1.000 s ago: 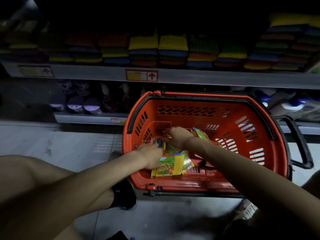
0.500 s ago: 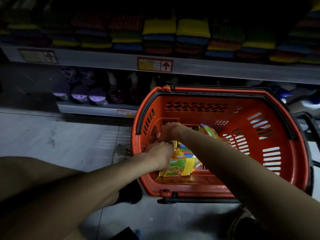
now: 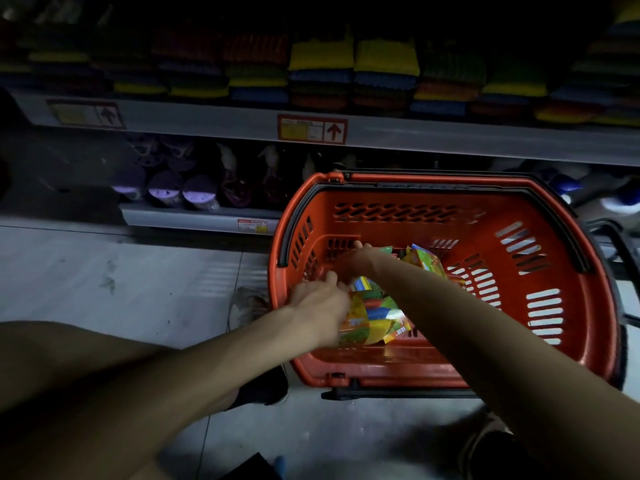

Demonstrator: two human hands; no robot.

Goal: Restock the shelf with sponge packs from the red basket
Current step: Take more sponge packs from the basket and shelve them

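Where the slotted red basket (image 3: pixel 585 306) curves, glossy sponge packs (image 3: pixel 377 317) lie.

Down low sat a row of purple-lidded tubs (image 3: pixel 166 192), dim spray bottles (image 3: pixel 237 183) just to their right, and blue-capped white bottles (image 3: pixel 620 199) at the far right edge. A red-framed price tag (image 3: pixel 311 129) with an up arrow hung above, and the pale tiled floor (image 3: pixel 121 282) showed a few dark scuffs.

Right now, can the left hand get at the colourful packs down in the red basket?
Probably yes. The left hand is inside the open-topped red basket, right against the sponge packs; the right hand, further in, does not cross its way.
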